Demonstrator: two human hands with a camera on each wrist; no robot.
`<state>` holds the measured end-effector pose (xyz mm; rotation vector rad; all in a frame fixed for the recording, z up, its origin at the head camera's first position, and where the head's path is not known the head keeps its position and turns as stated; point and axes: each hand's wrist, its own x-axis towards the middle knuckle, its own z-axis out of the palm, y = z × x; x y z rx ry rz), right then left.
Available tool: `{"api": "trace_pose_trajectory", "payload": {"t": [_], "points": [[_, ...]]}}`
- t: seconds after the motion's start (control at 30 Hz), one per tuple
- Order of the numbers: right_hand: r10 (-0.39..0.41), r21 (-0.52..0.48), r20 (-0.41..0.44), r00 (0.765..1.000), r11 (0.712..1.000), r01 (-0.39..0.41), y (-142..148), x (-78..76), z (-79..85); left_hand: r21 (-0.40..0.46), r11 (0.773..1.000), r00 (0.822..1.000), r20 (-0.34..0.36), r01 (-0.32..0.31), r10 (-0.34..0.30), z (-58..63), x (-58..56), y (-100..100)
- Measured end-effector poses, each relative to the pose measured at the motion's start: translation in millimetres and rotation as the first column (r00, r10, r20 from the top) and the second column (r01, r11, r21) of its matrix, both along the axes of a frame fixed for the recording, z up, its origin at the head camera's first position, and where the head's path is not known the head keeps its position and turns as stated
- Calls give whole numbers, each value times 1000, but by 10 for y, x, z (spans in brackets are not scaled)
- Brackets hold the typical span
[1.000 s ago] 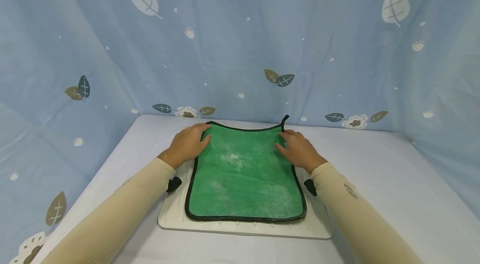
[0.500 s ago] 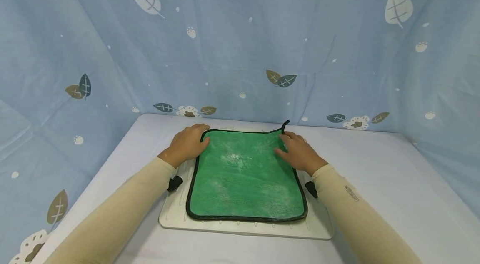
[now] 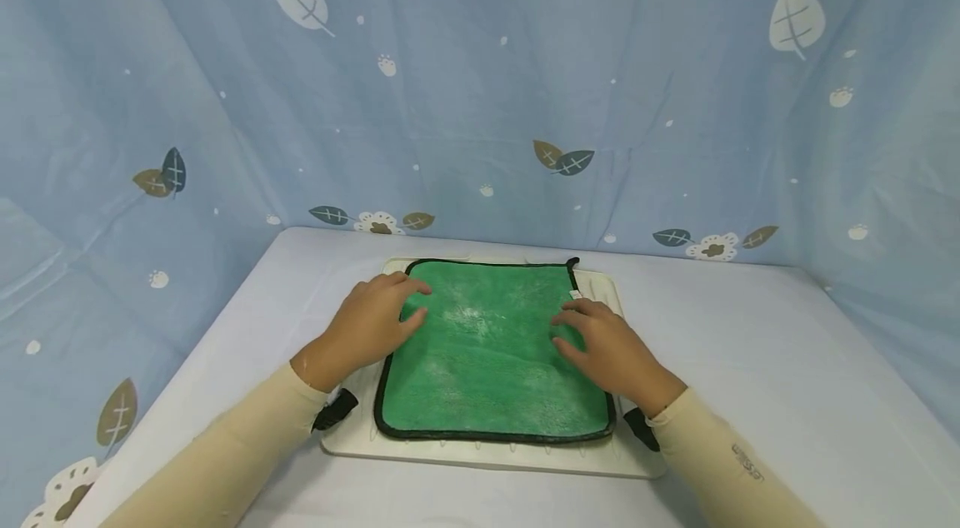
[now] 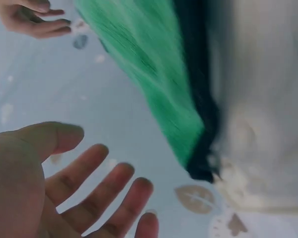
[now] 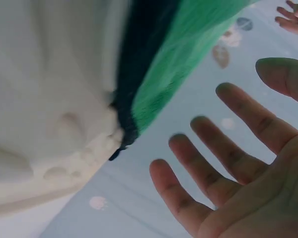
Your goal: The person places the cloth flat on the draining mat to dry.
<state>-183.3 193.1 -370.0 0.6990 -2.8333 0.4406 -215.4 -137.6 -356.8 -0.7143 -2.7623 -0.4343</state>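
Observation:
A green cloth (image 3: 487,378) with black edging lies spread on a white ridged board (image 3: 480,455). A short black loop (image 3: 572,263) sticks up at its far right corner. My left hand (image 3: 366,326) hovers by the left edge of the cloth, fingers spread and loosely bent, holding nothing. On the opposite side, my right hand (image 3: 611,351) hovers over the right edge, likewise holding nothing. Both wrist views show a gap between the fingers and the cloth (image 4: 154,74). A small white tag (image 3: 575,295) shows at the right edge, just beyond the right fingers.
The board stands on a white-covered table (image 3: 757,370). A blue curtain (image 3: 465,95) with leaf and flower prints hangs behind and at both sides. Black wrist straps (image 3: 335,409) show below the hands, and light sleeves (image 3: 225,445) cover the forearms.
The far edge of the cloth has come down flat onto the board. Both hands have let go of its far corners and drawn back toward me.

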Motion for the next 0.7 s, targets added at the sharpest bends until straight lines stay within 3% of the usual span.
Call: {"api": "trace_pose_trajectory", "payload": {"t": [0.17,0.27,0.53,0.7], "points": [[80,12,-7,997,997,-80,-57,176,29,-34,995,995,-10,96,-96,18,245,78],[131,25,7,991,991,-131,-95,257,49,-37,986,985,59,164,-162,18,360,113],[264,65,96,960,961,-270,-190,386,72,-126,929,915,261,347,-306,-10,533,133],[280,87,161,947,951,-296,-230,440,78,-114,917,883,338,381,-325,-20,582,127]]}}
